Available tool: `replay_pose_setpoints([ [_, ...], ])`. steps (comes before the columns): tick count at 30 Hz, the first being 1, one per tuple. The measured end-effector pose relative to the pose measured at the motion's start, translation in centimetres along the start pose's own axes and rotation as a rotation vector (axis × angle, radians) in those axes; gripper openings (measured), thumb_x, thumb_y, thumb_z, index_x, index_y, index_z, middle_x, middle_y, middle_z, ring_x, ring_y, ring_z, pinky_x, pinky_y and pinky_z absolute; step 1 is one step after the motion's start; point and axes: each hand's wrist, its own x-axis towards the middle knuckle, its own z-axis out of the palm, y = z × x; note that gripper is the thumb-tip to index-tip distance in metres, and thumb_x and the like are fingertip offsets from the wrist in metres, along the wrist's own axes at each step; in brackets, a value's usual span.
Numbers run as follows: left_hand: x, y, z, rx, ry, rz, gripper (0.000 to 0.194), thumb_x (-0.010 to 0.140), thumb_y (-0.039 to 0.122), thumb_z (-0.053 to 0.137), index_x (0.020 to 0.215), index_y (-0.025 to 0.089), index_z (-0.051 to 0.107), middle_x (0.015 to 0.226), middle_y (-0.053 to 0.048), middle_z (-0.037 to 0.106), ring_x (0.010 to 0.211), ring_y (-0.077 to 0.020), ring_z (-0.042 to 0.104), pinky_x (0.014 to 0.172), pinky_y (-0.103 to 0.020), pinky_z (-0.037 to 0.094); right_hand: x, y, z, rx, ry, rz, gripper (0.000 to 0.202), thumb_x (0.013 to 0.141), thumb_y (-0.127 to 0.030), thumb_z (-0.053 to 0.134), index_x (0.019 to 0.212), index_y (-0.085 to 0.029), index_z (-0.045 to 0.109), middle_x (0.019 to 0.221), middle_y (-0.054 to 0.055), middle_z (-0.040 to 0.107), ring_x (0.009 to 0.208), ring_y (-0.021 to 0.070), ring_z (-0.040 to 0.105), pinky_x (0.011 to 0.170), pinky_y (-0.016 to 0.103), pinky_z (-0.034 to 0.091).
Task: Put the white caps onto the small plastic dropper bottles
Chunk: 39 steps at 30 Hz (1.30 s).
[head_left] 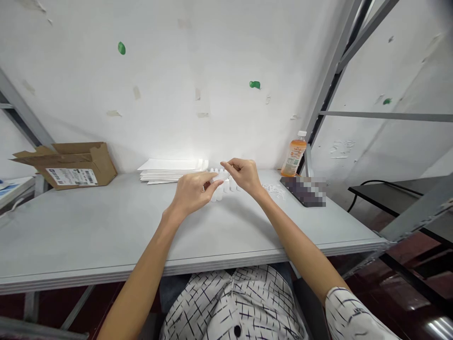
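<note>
Several small white bottles (pixel 219 192) stand in a cluster on the grey table, partly hidden behind my hands. My left hand (pixel 194 191) is at the left side of the cluster, thumb and forefinger closed on a small white piece. Just to the right, my right hand (pixel 244 174) is over the bottles with thumb and forefinger pinched together; what it holds, if anything, is too small to name. Small clear-white pieces (pixel 275 191) lie loose on the table to the right of my right hand.
A stack of white sheets (pixel 170 170) lies behind my left hand. An open cardboard box (pixel 79 165) sits at the left on the table (pixel 106 226). An orange drink bottle (pixel 294 155) and a dark, partly pixelated flat object (pixel 300 190) are at the right.
</note>
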Motion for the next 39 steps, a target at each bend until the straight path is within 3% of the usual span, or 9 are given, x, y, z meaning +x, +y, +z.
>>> replay_pose_setpoints([
  [6,0.0,0.2,0.0,-0.017,-0.003,0.008,0.030,0.093,0.037,0.059,0.072,0.019,0.072,0.059,0.001,0.063,0.049,-0.0107,0.049,0.053,-0.026,0.036,0.3,1.0,1.0,-0.312,0.076,-0.125,0.045,0.098,-0.035,0.052,0.056,-0.020,0.042,0.048,-0.007,0.026,0.047,0.0091,0.021,0.050,0.026,0.021],
  [10,0.1,0.6,-0.4,-0.141,-0.022,-0.026,0.031,0.092,0.039,0.060,0.071,0.019,0.073,0.054,0.002,0.059,0.046,-0.0103,0.048,0.052,-0.025,0.039,0.8,1.5,0.8,-0.369,0.100,-0.142,0.044,0.100,-0.037,0.048,0.059,-0.020,0.045,0.048,-0.006,0.029,0.047,0.0093,0.025,0.051,0.026,0.022],
  [13,0.2,0.2,-1.0,-0.234,0.030,-0.062,0.025,0.088,0.038,0.064,0.081,0.018,0.077,0.061,0.000,0.067,0.049,-0.0114,0.054,0.053,-0.026,0.044,1.2,2.9,-1.5,-0.413,0.191,-0.040,0.044,0.099,-0.041,0.050,0.060,-0.020,0.050,0.048,-0.005,0.035,0.047,0.0094,0.031,0.054,0.025,0.028],
  [17,0.2,-0.7,-1.8,-0.209,0.159,-0.137,0.025,0.085,0.039,0.067,0.080,0.017,0.078,0.057,0.000,0.065,0.049,-0.0133,0.058,0.053,-0.026,0.045,1.5,5.2,-6.3,-0.459,0.477,0.182,0.047,0.100,-0.045,0.045,0.065,-0.018,0.060,0.051,-0.002,0.046,0.051,0.0122,0.043,0.060,0.026,0.035],
  [19,0.2,-0.9,-1.9,-0.198,0.149,-0.144,0.026,0.084,0.040,0.066,0.081,0.017,0.078,0.056,0.001,0.064,0.049,-0.0134,0.057,0.053,-0.027,0.044,1.4,5.7,-7.9,-0.446,0.488,0.258,0.049,0.101,-0.044,0.042,0.066,-0.016,0.064,0.055,0.000,0.053,0.055,0.0140,0.050,0.063,0.027,0.038],
  [21,0.2,-0.9,-1.7,-0.194,0.123,-0.140,0.027,0.084,0.041,0.066,0.086,0.017,0.079,0.057,0.001,0.064,0.050,-0.0137,0.057,0.054,-0.027,0.045,1.3,5.9,-8.3,-0.438,0.393,0.340,0.048,0.100,-0.041,0.044,0.065,-0.015,0.065,0.057,0.002,0.057,0.058,0.0154,0.054,0.064,0.028,0.039],
  [28,0.2,-1.0,-1.4,-0.095,0.064,-0.121,0.028,0.087,0.041,0.062,0.082,0.019,0.078,0.055,0.001,0.061,0.050,-0.0138,0.054,0.056,-0.029,0.043,0.8,6.8,-7.7,-0.428,-0.164,0.575,0.022,0.086,-0.019,0.057,0.076,-0.013,0.075,0.059,0.004,0.064,0.049,0.0134,0.057,0.059,0.025,0.045],
  [32,0.1,-1.1,-1.5,-0.090,0.040,-0.131,0.029,0.087,0.042,0.061,0.086,0.019,0.078,0.055,0.001,0.061,0.050,-0.0141,0.053,0.057,-0.030,0.043,0.6,7.8,-8.3,-0.524,-0.290,0.714,0.016,0.080,-0.015,0.061,0.080,-0.012,0.076,0.069,0.007,0.071,0.048,0.0135,0.060,0.057,0.026,0.050],
  [39,0.1,-1.1,-1.3,-0.060,0.046,-0.133,0.033,0.088,0.045,0.061,0.096,0.018,0.079,0.066,-0.001,0.070,0.055,-0.0152,0.059,0.060,-0.030,0.046,0.5,7.8,-8.3,-0.654,-0.480,0.879,0.015,0.075,-0.006,0.064,0.081,-0.013,0.076,0.074,0.009,0.076,0.060,0.0165,0.071,0.070,0.027,0.057],
])
